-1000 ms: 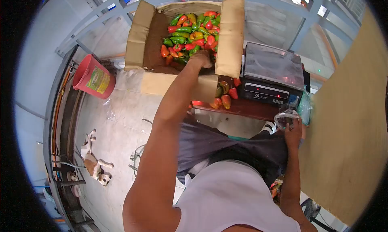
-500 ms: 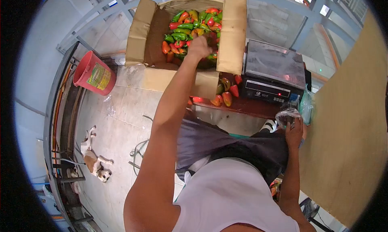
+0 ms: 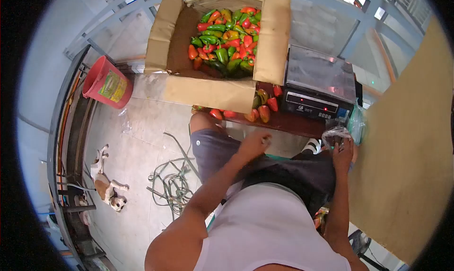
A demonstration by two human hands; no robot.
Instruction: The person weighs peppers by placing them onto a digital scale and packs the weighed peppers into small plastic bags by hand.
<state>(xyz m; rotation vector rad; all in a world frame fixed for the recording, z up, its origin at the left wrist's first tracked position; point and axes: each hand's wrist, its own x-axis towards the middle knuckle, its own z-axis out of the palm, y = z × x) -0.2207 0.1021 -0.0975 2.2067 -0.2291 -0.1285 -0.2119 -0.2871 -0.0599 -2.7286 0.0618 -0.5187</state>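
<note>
Over my lap, near the dark shorts [image 3: 215, 153], is my left hand [image 3: 254, 144], its fingers curled closed; whatever may be inside them is hidden. Low on the right, my right hand [image 3: 343, 154] grips a clear plastic bag [image 3: 335, 136] by its edge, just below the scale. The open cardboard box [image 3: 208, 92] holds many red, green and orange peppers [image 3: 221, 56]. Several loose peppers [image 3: 264, 113] lie on the dark red surface [image 3: 295, 124] between the box and the scale.
A black digital scale [image 3: 319, 75] stands right of the box. Greenish plastic bags [image 3: 358, 124] hang beside it, near a tan board [image 3: 402, 167]. At left are a red bucket [image 3: 108, 84], a lying dog [image 3: 108, 188] and tangled green strapping [image 3: 172, 186] on the floor.
My left hand has come out of the pepper box, back and down to above my lap. My right hand stays at the plastic bag.
</note>
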